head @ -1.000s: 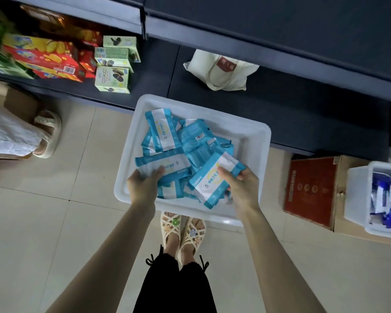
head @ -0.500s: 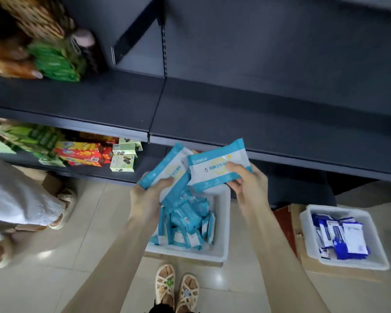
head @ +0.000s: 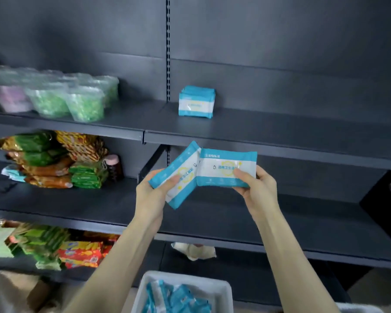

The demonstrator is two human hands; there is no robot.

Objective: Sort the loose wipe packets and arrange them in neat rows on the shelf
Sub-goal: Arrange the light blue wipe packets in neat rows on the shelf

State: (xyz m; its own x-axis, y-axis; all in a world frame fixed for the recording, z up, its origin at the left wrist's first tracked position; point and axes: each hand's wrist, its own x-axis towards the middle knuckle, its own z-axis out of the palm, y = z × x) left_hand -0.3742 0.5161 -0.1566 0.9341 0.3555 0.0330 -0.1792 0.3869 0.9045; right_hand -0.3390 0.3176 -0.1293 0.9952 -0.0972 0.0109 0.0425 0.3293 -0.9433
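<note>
While the left hand pinches the tilted packet, the right hand pinches the level packet — thumbs on front.

Left grip curled, right grip apparently curled

**Shelving bay with tub: positions**

Top shelf: a stack of packets stands at 12 o'clock, just right of the upright post. A row of bags is at 10 o'clock, well apart from the stack.

Middle shelf: a pile of snack bags lies at 9 o'clock, with a jar just beside its right edge. A box is at 3 o'clock.

Bottom shelf: cartons are at 8 o'clock and a cloth bag at 6 o'clock.

Tub: at 6 o'clock, before the bottom shelf, with loose packets in it.

Centre, before the middle shelf: the left hand holds the left packet, tilted. The right hand holds the right packet. The two packets touch edge to edge.
</note>
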